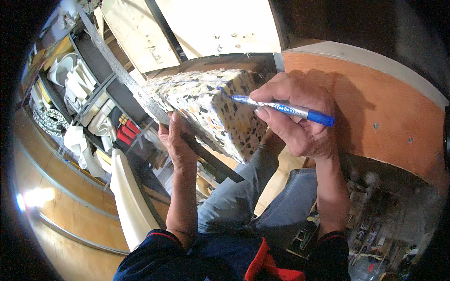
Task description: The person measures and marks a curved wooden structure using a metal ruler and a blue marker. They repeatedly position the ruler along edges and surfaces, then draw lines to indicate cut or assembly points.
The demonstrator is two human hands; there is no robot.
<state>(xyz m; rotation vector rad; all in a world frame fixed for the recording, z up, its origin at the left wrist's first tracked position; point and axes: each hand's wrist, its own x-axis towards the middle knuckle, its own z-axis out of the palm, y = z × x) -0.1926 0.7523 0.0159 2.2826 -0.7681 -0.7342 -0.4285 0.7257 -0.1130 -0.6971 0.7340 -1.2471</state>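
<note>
A speckled block of bonded foam [201, 112], white with black and yellow flecks, sits in front of me. A blue line runs along its top, and a short blue mark shows near its right corner. My right hand [300, 117] pinches a blue-and-white marker pen [281, 107], its tip at or very near that corner. My left hand [177, 143] is closed round a long metal ruler [112, 58], thumb uppermost, at the block's left side. The ruler slants from the upper left down past my hand, where a dark stretch of it reaches over my lap.
Pale panels [220, 28] stand behind the block. A curved orange-brown wooden board [365, 107] with two screws is on the right. Shelves at left hold white foam pieces [79, 84] and red-handled items [125, 132]. A long white roll [126, 201] leans left of my arm. Assorted clutter [370, 234] lies lower right.
</note>
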